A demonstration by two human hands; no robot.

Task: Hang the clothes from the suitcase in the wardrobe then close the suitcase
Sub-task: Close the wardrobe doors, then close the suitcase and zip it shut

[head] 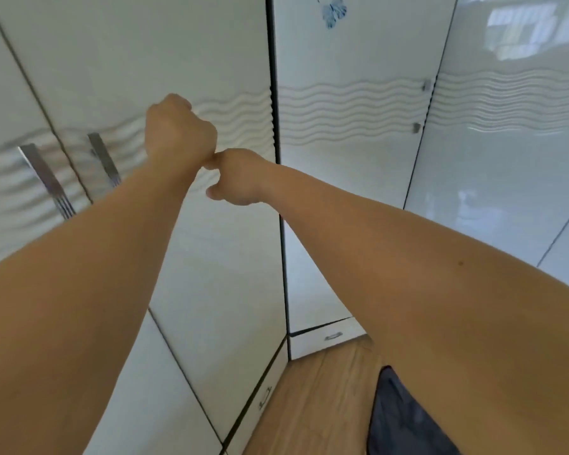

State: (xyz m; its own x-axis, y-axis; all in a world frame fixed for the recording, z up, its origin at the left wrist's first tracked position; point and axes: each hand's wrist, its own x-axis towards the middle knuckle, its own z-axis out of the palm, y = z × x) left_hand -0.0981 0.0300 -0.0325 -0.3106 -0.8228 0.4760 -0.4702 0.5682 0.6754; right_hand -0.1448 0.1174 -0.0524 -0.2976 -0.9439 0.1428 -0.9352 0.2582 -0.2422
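both my fists, left hand (178, 133) and right hand (240, 177), are curled at mid-frame against the glossy white wavy-banded wardrobe door (217, 60), their grasp hidden, its long chrome handles (104, 159) lying nearer my left, toward the left edge.

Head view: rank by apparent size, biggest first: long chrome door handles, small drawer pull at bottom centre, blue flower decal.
1. Long chrome door handles, the pair look alike.
2. Blue flower decal.
3. Small drawer pull.
The handles are nearer the camera, so their lead is inflated.

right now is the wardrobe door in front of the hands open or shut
Partly open. The wardrobe door stands angled out from the neighbouring panel, with a dark gap along its right edge. Both hands are curled near that edge; what they grip is hidden.
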